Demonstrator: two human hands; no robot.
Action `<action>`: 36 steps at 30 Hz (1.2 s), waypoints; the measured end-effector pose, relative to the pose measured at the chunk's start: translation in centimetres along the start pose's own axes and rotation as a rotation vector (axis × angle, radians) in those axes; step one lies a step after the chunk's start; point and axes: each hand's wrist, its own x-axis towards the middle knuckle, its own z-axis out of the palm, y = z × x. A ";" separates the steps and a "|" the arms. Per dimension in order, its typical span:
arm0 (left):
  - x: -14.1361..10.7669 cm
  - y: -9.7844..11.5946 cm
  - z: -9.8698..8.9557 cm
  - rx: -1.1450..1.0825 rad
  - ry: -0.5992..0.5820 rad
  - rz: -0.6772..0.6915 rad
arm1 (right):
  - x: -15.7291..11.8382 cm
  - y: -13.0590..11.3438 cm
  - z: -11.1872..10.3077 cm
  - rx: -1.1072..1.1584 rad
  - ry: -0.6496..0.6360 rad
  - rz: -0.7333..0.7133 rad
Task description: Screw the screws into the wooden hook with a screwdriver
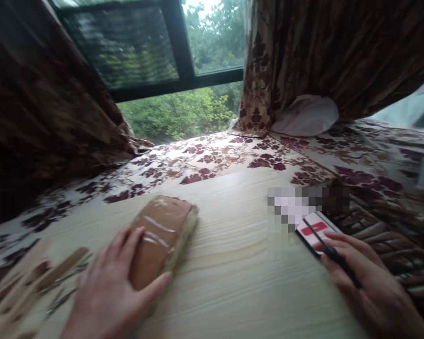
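Note:
My left hand [109, 287] is spread over a brown block in clear wrapping [162, 221], its fingers on the top and its thumb along the near right side. The block, which looks like packed clay, lies on a pale wood-grain board [233, 263]. At the right, my right hand [367, 278] is closed around a slim tool with a black handle [339, 261] and a thin dark shaft. The shaft lies over a phone [313, 230] whose lit screen shows a red shape. My fingers are at the phone's near end; whether they press it I cannot tell.
Several wooden and metal tools [56, 278] lie blurred at the lower left. A floral cloth [212, 160] spreads behind the board towards the window [176, 52]. Patterned curtains [257, 70] hang on both sides, with a white plastic bag [307, 115] at the right one.

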 end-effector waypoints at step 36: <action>-9.5 -3.0 1.4 -2.036 -0.066 0.080 | 0.9 -22.9 7.8 0.997 -0.373 0.600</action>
